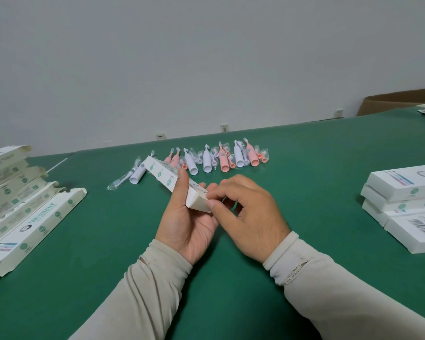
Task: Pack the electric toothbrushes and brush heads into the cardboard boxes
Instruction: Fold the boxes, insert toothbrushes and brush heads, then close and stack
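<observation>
White cardboard box (174, 183), long and narrow, is held tilted above the green worktop (304, 192), its far end pointing away and to the left. It is gripped by the left hand (189, 224), thumb laid along its top face and fingers curled beneath. The near end flap is pinched by the thumb and fingertips of the right hand (245, 217). Just beyond both hands, a row of white and pink electric toothbrushes (221, 158) is spread out with brush heads (119, 184) in clear wrappers lying among them. Well to the left of the hands, open empty boxes (22, 204) are fanned out. Well to the right, closed boxes (402, 202) are stacked. A brown carton (398, 99) is seen past the far right edge.
</observation>
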Demonstrator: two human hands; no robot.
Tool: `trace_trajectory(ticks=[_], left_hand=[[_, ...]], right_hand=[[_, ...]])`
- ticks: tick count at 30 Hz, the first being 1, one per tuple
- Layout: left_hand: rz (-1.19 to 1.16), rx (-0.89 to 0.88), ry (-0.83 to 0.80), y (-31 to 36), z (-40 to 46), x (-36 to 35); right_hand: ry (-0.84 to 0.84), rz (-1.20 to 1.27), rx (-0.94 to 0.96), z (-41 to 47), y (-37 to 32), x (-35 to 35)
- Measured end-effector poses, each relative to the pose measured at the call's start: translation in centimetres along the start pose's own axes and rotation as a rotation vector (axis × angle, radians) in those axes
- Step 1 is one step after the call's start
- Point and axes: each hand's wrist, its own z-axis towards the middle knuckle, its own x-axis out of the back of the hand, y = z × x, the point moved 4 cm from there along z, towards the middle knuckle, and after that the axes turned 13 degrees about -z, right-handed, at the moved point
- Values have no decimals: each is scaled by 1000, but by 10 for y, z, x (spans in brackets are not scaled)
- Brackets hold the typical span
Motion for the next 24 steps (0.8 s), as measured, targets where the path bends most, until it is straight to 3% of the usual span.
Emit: trace_trajectory(ticks=[24], left_hand=[[-21, -1, 27, 6, -9, -12]], right_hand=[[10, -1, 110, -1, -10, 4]])
